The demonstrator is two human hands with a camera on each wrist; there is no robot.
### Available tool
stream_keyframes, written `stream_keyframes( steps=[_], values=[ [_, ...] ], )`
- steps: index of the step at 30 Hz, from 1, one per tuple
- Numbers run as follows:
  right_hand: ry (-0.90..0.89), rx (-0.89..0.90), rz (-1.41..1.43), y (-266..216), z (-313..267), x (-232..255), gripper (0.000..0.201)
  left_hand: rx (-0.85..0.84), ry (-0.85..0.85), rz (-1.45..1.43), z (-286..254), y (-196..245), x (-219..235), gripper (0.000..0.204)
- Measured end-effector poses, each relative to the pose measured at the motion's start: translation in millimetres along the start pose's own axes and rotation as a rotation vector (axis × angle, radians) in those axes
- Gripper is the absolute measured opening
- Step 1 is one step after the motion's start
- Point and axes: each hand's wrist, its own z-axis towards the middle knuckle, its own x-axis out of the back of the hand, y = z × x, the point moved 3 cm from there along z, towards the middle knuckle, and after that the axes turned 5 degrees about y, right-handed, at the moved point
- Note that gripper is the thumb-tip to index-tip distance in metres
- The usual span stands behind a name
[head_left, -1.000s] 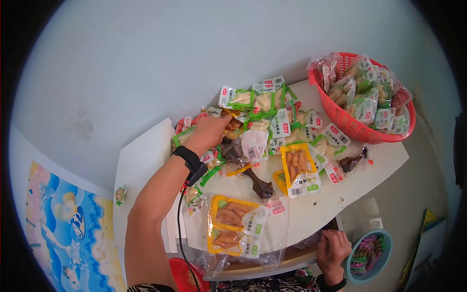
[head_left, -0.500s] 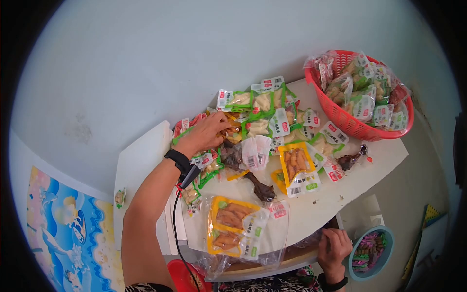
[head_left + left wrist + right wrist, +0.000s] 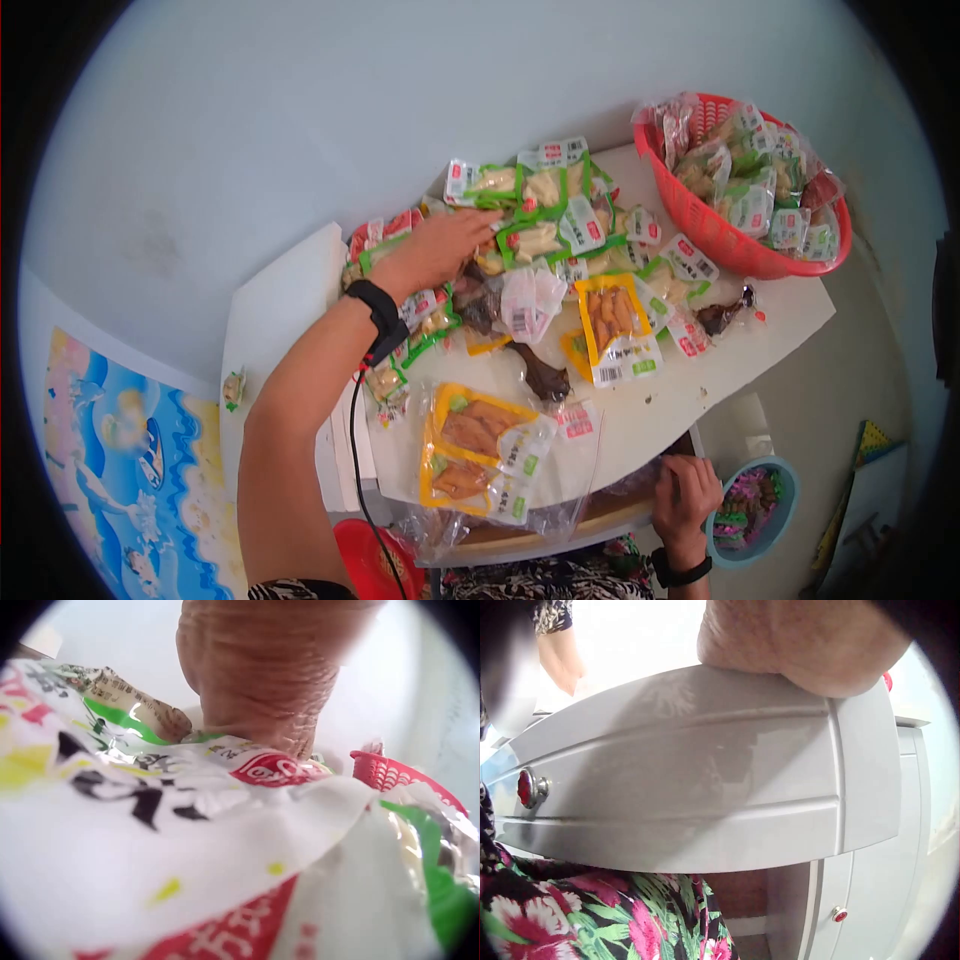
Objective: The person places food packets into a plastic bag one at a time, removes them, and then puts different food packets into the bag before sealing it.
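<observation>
Left hand (image 3: 435, 250): reaches across the pile, palm down and fingers extended over the packets (image 3: 535, 190); the hand is open, though its fingertips' exact contact is hard to read.
Right hand (image 3: 687, 500): at the drawer's right end, fingers loosely bent, with nothing visible in them.
Pile: green-edged, white and red packets overlap along the far side of the white table (image 3: 660, 400), under and beside the left hand.
Nearer items: a yellow-edged packet (image 3: 612, 318) lies right of centre; two more are in a clear bag (image 3: 478, 450) by the near edge. Between them is a dark wrapped piece (image 3: 540, 372) (rather like a drumstick), with a similar one farther right.
Red basket (image 3: 665, 200): at the table's far right corner, full of wrapped packets.
Drawer (image 3: 690, 780): pulled out below the near edge, pale front, red-centred knob (image 3: 526, 787).
Floor: a blue-green tub (image 3: 790, 500) with pink, green and brown contents stands right of the drawer.
Lower left: a red basin (image 3: 350, 560) shows beside the patterned clothing.
Room: plain pale-blue wall (image 3: 300, 130) behind; a sea-themed poster (image 3: 140, 470) at left.
</observation>
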Motion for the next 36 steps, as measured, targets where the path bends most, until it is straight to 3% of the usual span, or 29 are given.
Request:
stream_keyframes(
  steps=[5, 15, 21, 27, 30, 33, 36],
  values=[
    [-0.025, 0.004, 0.006, -2.9, 1.0, 0.2, 0.021, 0.003, 0.112, -0.042, -3.9, -15.5, -4.8, 0.041],
    [0.009, 0.005, -0.004, -3.5, -0.3, 1.5, 0.019, 0.019, 0.384, 0.038, -5.0, 3.5, 52.8, 0.018],
    [0.038, 0.024, -0.001, -7.0, 0.3, 3.4, 0.017, 0.2, 0.365, -0.098, 0.7, 35.6, 108.1, 0.017],
    [0.05, 0.014, 0.011, -7.1, -0.7, 3.6, 0.016, 0.086, 0.415, -0.23, 19.2, 84.0, 125.8, 0.018],
    [0.06, 0.0, -0.003, -7.3, -2.0, 5.5, 0.015, -0.062, 0.561, -0.18, 30.4, 116.7, 129.6, 0.022],
    [0.066, 0.0, -0.011, -9.1, -1.0, 4.7, 0.014, -0.197, 0.58, -0.032, 34.7, 144.9, 122.3, 0.026],
    [0.057, -0.013, -0.013, -6.4, -4.0, 6.1, 0.013, -0.304, 0.258, -0.075, 25.0, 165.8, 106.5, 0.031]
  ],
)
